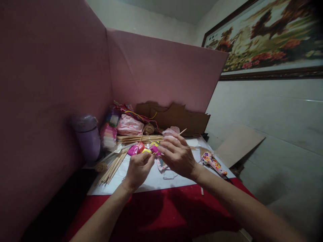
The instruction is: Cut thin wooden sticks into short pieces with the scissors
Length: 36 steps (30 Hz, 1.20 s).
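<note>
My left hand (139,169) is closed in a pinch around thin wooden sticks. One stick (140,141) rises steeply from its fingers, and the tip of another (154,153) points toward the right hand. My right hand (179,156) is just beside it with bent fingers, its thumb side partly hidden. Behind its knuckles a wooden stick (183,131) sticks out up and to the right, seemingly held in the fingers. Bright magenta, red and yellow pieces (133,150) lie just beyond both hands. A pink-trimmed strip (161,165) rests below the right hand.
Bundled sticks lie at left (113,168) and across the back (138,139). A purple lidded container (88,141) stands left. Twine balls (148,128), pink cloth (130,125) and torn cardboard (171,116) are behind. A flower-patterned glue gun (213,163) lies right on white sheeting over red cloth (161,208).
</note>
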{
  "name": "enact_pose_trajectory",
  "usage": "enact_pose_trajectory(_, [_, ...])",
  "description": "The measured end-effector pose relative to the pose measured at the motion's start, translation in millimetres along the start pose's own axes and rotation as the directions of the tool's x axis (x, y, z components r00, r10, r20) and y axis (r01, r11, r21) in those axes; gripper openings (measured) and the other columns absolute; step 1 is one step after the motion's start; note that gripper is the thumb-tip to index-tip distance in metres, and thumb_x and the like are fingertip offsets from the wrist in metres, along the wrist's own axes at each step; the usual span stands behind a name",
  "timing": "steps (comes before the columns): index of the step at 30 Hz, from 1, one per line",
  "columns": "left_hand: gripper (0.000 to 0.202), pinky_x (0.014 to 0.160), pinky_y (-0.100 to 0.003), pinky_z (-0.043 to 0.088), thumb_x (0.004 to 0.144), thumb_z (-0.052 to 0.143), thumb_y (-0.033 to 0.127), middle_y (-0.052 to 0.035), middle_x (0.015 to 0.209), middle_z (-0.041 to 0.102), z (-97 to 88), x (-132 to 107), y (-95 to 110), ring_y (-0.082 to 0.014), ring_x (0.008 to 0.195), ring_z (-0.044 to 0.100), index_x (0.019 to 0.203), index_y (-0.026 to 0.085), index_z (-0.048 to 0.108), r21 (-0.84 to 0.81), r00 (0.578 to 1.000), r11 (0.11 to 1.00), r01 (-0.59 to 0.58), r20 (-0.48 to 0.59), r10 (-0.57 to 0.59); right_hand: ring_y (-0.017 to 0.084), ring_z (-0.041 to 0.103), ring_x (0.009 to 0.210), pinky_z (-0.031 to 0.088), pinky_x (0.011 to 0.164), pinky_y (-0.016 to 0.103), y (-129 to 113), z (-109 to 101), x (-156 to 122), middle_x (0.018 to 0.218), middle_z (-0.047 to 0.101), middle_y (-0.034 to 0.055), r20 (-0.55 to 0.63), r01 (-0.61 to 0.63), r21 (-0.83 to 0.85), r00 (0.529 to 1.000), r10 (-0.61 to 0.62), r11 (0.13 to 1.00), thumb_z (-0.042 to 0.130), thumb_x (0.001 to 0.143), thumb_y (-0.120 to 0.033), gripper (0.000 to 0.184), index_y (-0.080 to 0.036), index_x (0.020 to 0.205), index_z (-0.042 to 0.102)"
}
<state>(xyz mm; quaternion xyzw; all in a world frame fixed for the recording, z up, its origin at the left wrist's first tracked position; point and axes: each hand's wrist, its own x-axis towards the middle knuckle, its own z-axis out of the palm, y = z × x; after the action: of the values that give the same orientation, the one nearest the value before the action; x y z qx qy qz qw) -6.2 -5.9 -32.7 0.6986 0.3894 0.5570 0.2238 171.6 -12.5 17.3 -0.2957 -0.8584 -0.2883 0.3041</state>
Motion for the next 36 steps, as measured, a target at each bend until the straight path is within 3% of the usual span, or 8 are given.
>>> enact_pose_trajectory(4, [0.025,0.054,-0.024,0.026,0.078,0.056,0.027,0.0017,0.049,0.045,0.1,-2,-3,-0.0097,0.048,0.038,0.055,0.018,0.057,0.188,0.995,0.977,-0.097,0.005,0.097,0.017,0.053,0.082,0.034,0.081,0.035,4,8,0,0.081,0.064,0.0056,0.07,0.027,-0.025,0.997,-0.026,0.999,0.045,0.092,-0.025,0.022,-0.018,0.098,0.065])
enact_pose_trajectory(10, [0.026,0.056,-0.024,0.025,0.079,0.054,0.026,0.0007,0.051,0.047,-0.7,-2,-3,-0.0104,0.049,0.04,0.055,0.018,0.054,0.265,0.991,0.955,-0.133,0.025,0.131,0.017,0.049,0.076,0.03,0.072,0.032,5,7,1,0.073,0.061,0.0045,0.107,0.035,-0.035,0.994,-0.031,0.999,0.044,0.092,-0.029,0.025,-0.018,0.091,0.066])
enact_pose_trajectory(16, [0.026,0.056,-0.025,0.022,0.077,0.056,0.027,0.0009,0.049,0.044,-0.4,-2,-4,-0.0108,0.048,0.038,0.053,0.018,0.053,0.197,0.998,0.978,-0.068,0.004,0.069,0.016,0.048,0.074,0.029,0.07,0.031,9,13,1,0.072,0.059,0.0038,0.102,0.047,0.019,0.994,-0.049,0.999,0.044,0.093,-0.03,0.025,-0.018,0.091,0.066])
enact_pose_trajectory(22, [0.028,0.056,-0.026,0.019,0.076,0.057,0.03,0.0017,0.048,0.042,1.0,-2,-6,-0.0107,0.047,0.035,0.051,0.019,0.051,0.17,1.0,0.985,0.011,-0.001,-0.011,0.015,0.046,0.069,0.027,0.065,0.029,10,18,2,0.068,0.057,0.0036,0.145,0.011,0.024,0.989,-0.014,1.0,0.046,0.091,-0.029,0.026,-0.016,0.079,0.065])
enact_pose_trajectory(31, [0.03,0.053,-0.027,0.013,0.073,0.059,0.028,0.0017,0.045,0.039,0.8,0,-7,-0.0107,0.045,0.029,0.047,0.019,0.047,0.192,0.995,0.976,0.101,-0.032,-0.097,0.015,0.05,0.061,0.027,0.056,0.028,-17,26,6,0.064,0.06,0.0076,0.259,-0.061,-0.123,0.961,0.092,0.99,0.048,0.086,-0.016,0.025,-0.013,0.067,0.062])
enact_pose_trajectory(34, [0.032,0.05,-0.026,0.015,0.073,0.062,0.032,0.0022,0.045,0.039,-3.4,3,-2,-0.0087,0.045,0.029,0.047,0.017,0.049,0.071,0.99,0.989,0.13,0.054,-0.134,0.013,0.049,0.059,0.029,0.055,0.026,-5,19,11,0.064,0.061,0.0065,0.329,-0.17,0.094,0.935,0.13,0.981,0.051,0.084,-0.02,0.021,-0.013,0.068,0.064])
enact_pose_trajectory(36, [0.032,0.046,-0.023,0.016,0.072,0.063,0.038,0.0033,0.044,0.038,-7.0,5,2,-0.0069,0.043,0.029,0.05,0.016,0.052,-0.136,0.954,0.96,0.244,0.211,-0.212,0.011,0.047,0.056,0.03,0.054,0.024,11,13,13,0.06,0.058,0.0022,0.397,-0.322,0.414,0.906,0.149,0.852,0.054,0.081,-0.031,0.024,-0.015,0.067,0.064])
